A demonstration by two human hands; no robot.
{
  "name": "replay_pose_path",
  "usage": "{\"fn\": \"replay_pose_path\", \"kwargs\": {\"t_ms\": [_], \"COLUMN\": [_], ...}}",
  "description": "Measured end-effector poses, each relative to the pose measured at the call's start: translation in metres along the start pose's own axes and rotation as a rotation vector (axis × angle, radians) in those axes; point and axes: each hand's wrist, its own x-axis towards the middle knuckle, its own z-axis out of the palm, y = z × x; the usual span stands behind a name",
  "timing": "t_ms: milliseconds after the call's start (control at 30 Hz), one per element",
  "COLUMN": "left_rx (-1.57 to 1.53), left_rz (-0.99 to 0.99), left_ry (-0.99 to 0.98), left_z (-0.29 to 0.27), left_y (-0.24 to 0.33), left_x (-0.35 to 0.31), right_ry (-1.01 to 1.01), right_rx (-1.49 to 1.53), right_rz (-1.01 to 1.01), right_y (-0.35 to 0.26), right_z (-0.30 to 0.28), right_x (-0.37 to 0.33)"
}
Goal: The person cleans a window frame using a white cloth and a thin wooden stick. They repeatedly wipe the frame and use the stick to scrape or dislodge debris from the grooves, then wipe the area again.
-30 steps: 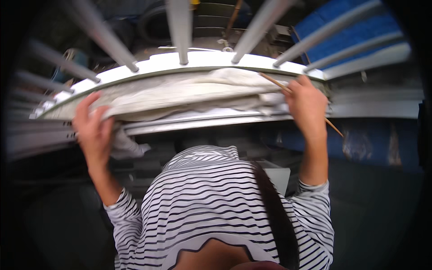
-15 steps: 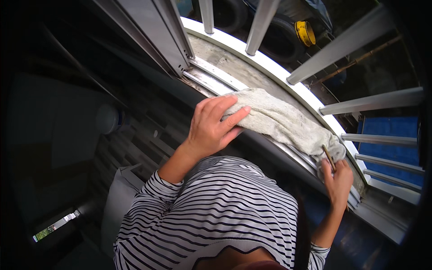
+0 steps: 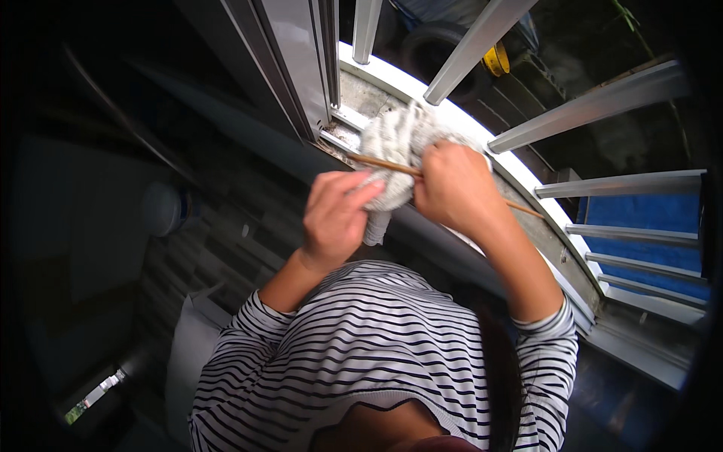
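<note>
One white bucket (image 3: 166, 209) is at the far left, on the plank-patterned floor (image 3: 218, 252); nearer the body, a pale bag-like thing (image 3: 197, 328) rises from the dark, its kind hard to tell; above and to the right of these runs the grey frame (image 3: 295, 71), with a dirt-specked track (image 3: 343, 137) at its foot and a bare bit of ledge (image 3: 358, 92) beside it.

Next comes the left hand (image 3: 331, 218), somewhat blurred, back up, fingers bent, tips over the near left edge of the cloth (image 3: 395, 135); whether they pinch it or only rest there I cannot tell; the cloth, off-white and bunched, lies over track and ledge just right of the frame, one end hanging down on the near side; a thin brown stick (image 3: 388, 165) crosses on top of it, slanting down to the right; the right hand (image 3: 456, 184) is clenched around the stick, knuckles up, over the right part of the cloth; the stick's far end juts out beyond the wrist.

Below both hands is the striped shirt (image 3: 361, 324); past the cloth curves a white rail (image 3: 516, 167) with pale bars (image 3: 480, 49); beyond them show a dark tyre (image 3: 416, 47), something yellow (image 3: 495, 60) and, farthest right, a blue sheet (image 3: 640, 215).
</note>
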Motion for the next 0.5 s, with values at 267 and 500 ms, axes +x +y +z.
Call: {"fn": "replay_pose_path", "kwargs": {"t_ms": [267, 500], "left_rx": [-0.382, -0.288], "left_rz": [-0.309, -0.226], "left_ry": [0.299, 0.275], "left_z": [-0.050, -0.086], "left_y": [-0.024, -0.029], "left_x": [-0.014, -0.009], "right_ry": [0.259, 0.748], "right_rx": [0.539, 0.427], "right_rz": [0.137, 0.300], "right_y": [0.027, 0.072], "right_z": [-0.066, -0.113], "right_x": [-0.042, -0.114]}}
